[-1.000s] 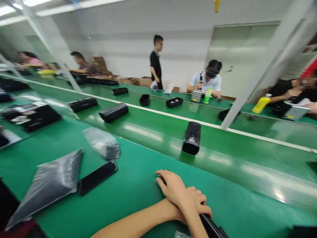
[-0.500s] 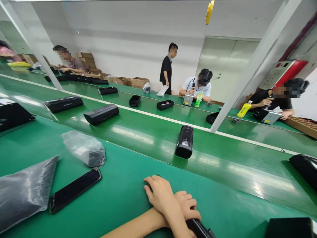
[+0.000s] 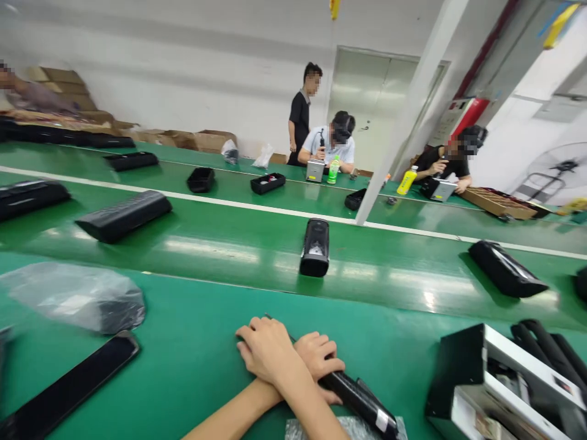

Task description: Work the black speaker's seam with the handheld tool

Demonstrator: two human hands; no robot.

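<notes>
My forearms cross at the wrists on the near edge of the green bench (image 3: 206, 366). My right hand (image 3: 263, 351) lies flat and loosely spread on top. Under it my left hand (image 3: 318, 360) is curled around a slim black device (image 3: 360, 400), which slants away to the near right.

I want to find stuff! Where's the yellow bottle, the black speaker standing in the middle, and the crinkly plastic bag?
yellow bottle (image 3: 408, 181), head view, on its body.
black speaker (image 3: 315, 247), head view, on its top face.
plastic bag (image 3: 77, 296), head view, on its crumpled middle.
</notes>
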